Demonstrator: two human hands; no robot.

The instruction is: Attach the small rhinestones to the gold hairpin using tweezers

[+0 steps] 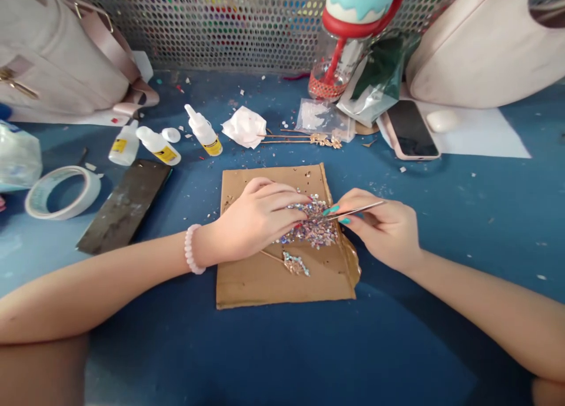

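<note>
My left hand [260,220] lies palm down over a piece of brown cardboard [251,288], its fingers stretched out onto a pile of small rhinestones [320,232]. In my right hand [384,226] is a pair of metal tweezers [357,210], pinched between thumb and fingers, with the tips at the pile's right side. Whether a stone sits between the tips is too small to tell. Below the pile rests a gold hairpin [293,265] with pale blue stones on its leafy end; my left hand hides part of its stem.
Behind the cardboard are glue bottles [205,132], a crumpled tissue [245,126], more gold hairpins [324,140] and a plastic bag [309,115]. A tape roll [64,193] and dark phone-like slab [126,206] lie left. A phone [410,129], tumbler [333,70] and bags [481,47] stand back right.
</note>
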